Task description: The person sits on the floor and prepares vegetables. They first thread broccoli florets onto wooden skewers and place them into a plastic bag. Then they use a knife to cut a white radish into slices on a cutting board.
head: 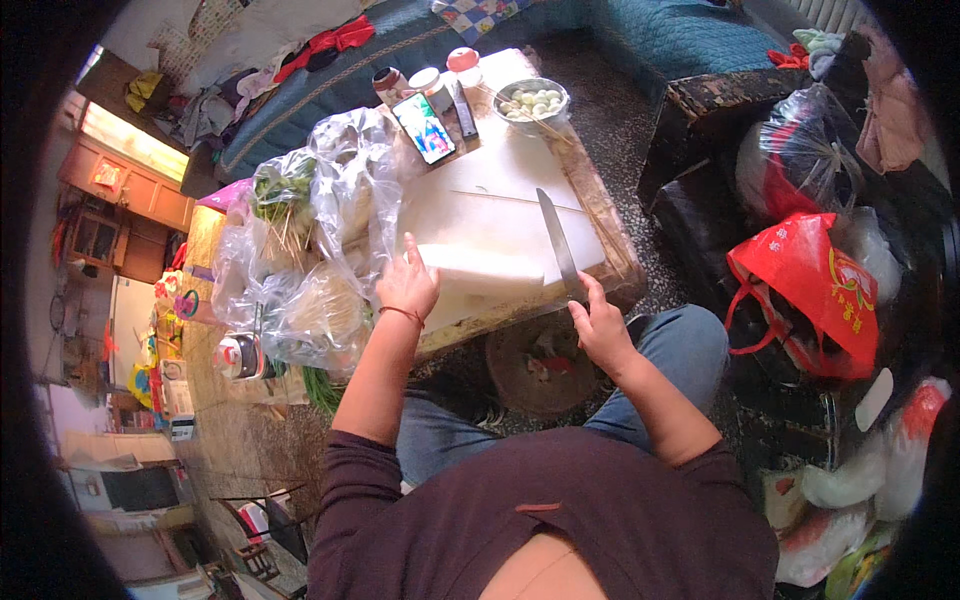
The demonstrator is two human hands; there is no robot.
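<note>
My right hand [600, 319] grips the handle of a long kitchen knife [556, 232], its blade slanting away from me over the right side of a large white sheet [499, 184]. The sheet lies flat on the table, and a thick folded white strip [480, 266] runs along its near side. By the left end of that strip is my left hand [409, 289], index finger stretched forward and nothing held. Whether it touches the strip, I cannot tell. A thin wooden skewer [517, 199] lies across the sheet.
Clear plastic bags [322, 300] with greens and pale noodle-like strands crowd the table's left side. A lit phone [424, 127], jars [426, 81] and a bowl [531, 129] of small pale balls stand at the back. Below the near edge sits a round bin [540, 382]. A red bag [806, 292] is at right.
</note>
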